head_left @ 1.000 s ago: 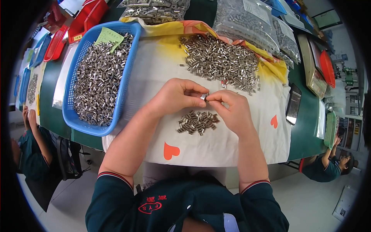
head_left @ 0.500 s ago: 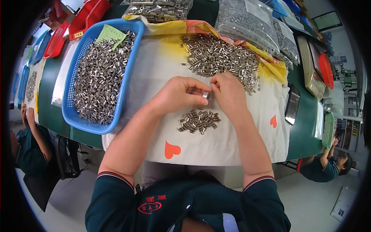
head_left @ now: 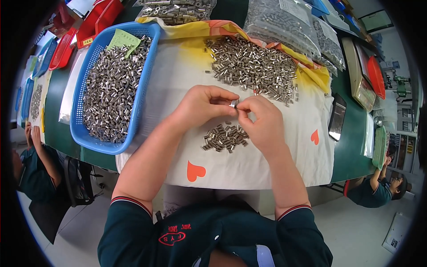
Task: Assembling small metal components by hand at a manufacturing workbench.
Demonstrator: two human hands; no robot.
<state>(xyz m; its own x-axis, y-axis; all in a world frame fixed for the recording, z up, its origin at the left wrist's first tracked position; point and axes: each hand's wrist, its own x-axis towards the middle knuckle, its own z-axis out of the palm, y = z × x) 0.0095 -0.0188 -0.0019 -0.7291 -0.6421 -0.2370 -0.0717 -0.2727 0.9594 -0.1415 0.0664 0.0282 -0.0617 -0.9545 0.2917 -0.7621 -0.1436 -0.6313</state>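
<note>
My left hand (head_left: 199, 107) pinches a small shiny metal sleeve (head_left: 233, 103) between thumb and fingertips, above the white cloth. Closed in a pinch, my right hand (head_left: 265, 122) has its thumb and forefinger tips right against that sleeve; whatever they hold is too small and too covered to make out. A small pile of metal sleeves (head_left: 223, 137) lies on the cloth just below the hands. Beyond them spreads a larger heap of similar sleeves (head_left: 253, 66).
A blue plastic basket (head_left: 141, 86) full of sleeves, with a green slip (head_left: 124, 41), stands at left. Clear bags of metal parts (head_left: 282, 24) lie at the far edge. A phone (head_left: 336, 118) is at right. Other people sit at both sides.
My right hand has come back from the large heap's near edge toward me, and its fingertips now meet the sleeve in my left hand. The left hand stays nearly in place.
</note>
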